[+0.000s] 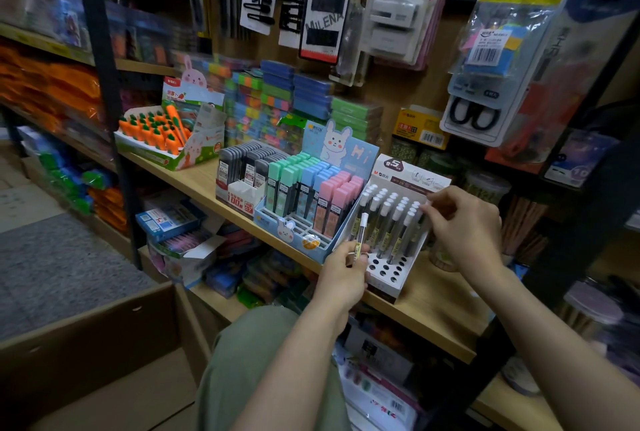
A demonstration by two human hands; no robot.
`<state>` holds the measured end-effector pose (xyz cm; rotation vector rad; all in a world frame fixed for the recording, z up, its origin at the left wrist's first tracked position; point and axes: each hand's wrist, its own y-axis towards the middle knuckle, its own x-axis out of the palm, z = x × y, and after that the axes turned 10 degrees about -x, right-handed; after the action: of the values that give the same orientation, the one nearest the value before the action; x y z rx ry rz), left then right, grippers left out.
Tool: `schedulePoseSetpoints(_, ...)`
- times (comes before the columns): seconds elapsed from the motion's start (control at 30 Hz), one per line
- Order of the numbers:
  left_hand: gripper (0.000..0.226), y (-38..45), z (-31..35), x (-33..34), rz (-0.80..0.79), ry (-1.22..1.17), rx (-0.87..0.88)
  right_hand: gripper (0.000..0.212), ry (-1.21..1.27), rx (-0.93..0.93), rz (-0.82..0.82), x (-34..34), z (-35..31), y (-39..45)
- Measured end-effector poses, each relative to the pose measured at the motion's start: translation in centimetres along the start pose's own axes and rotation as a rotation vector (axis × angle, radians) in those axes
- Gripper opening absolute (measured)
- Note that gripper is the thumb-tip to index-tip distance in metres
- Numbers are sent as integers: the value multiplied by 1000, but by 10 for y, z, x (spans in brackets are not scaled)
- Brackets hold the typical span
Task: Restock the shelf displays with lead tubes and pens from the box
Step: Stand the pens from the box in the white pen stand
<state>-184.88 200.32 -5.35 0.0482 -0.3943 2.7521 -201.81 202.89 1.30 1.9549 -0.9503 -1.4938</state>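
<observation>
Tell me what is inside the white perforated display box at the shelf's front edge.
The white perforated display box holds upright white-capped clear lead tubes in its rear holes; front holes are empty. Tube bottoms are hidden below the panel.

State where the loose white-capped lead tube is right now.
In the head view, the left hand pinches the lead tube upright, just left of the white display box.

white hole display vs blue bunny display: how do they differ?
The white hole display holds round, clear lead tubes with white caps; the blue bunny display holds flat pastel cases in green, blue and pink. White has round holes, blue has slots. Both hands are at the white one, none at the blue. Both have empty front spaces.
</observation>
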Motion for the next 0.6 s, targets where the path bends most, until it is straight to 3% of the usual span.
schedulePoseSetpoints(0.17, 19, -1, 0, -2, -1, -49, 0, 8, -48, -1, -62, 1, 2, -3)
schedulePoseSetpoints(0.33, 23, -5, 6, -3, -182, -198, 4, 17, -106, -48, -4, 1, 6, -12)
schedulePoseSetpoints(0.47, 24, -7, 8, -1, -307, -308, 62, 22, 226, -52, 42, -8, -4, -15)
schedulePoseSetpoints(0.6, 21, -10, 8, 0, -316, -226, 137, 26, 523, -59, -71, -16, -28, -12)
